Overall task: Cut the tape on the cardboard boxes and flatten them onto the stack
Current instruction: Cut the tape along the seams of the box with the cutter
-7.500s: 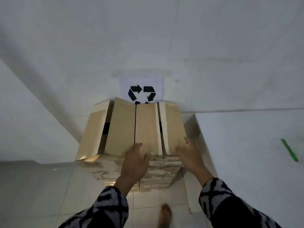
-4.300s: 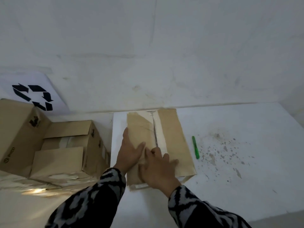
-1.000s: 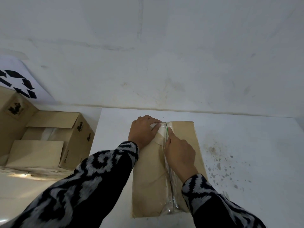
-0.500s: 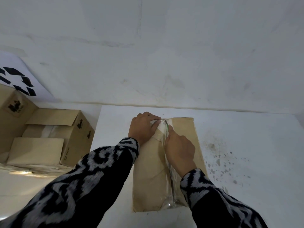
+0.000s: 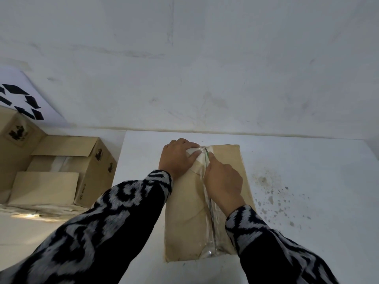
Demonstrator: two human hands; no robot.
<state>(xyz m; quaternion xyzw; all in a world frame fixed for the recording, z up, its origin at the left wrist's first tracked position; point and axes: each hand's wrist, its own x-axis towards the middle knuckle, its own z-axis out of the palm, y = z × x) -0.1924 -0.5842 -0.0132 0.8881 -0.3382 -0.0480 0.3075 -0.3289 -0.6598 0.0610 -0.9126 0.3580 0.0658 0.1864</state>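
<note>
A closed brown cardboard box (image 5: 184, 218) lies on the white table (image 5: 307, 181), with a strip of clear tape (image 5: 212, 222) running down its middle seam. My left hand (image 5: 177, 158) presses on the far end of the box, its fingers curled over the far edge and a white label. My right hand (image 5: 223, 184) grips a green cutter (image 5: 207, 154), whose tip sits on the tape at the far end of the seam. Most of the cutter is hidden inside my fist.
To the left, below the table, opened cardboard boxes (image 5: 67, 171) sit on a stack of flattened cardboard (image 5: 41, 211). A recycling sign (image 5: 24, 101) hangs on the wall behind them. Brown specks (image 5: 272, 199) stain the table to the right of the box.
Between the two oldest frames a box came from the stack area to the table and the green cutter was picked up. Over the last second both hands stay at the far end of the seam.
</note>
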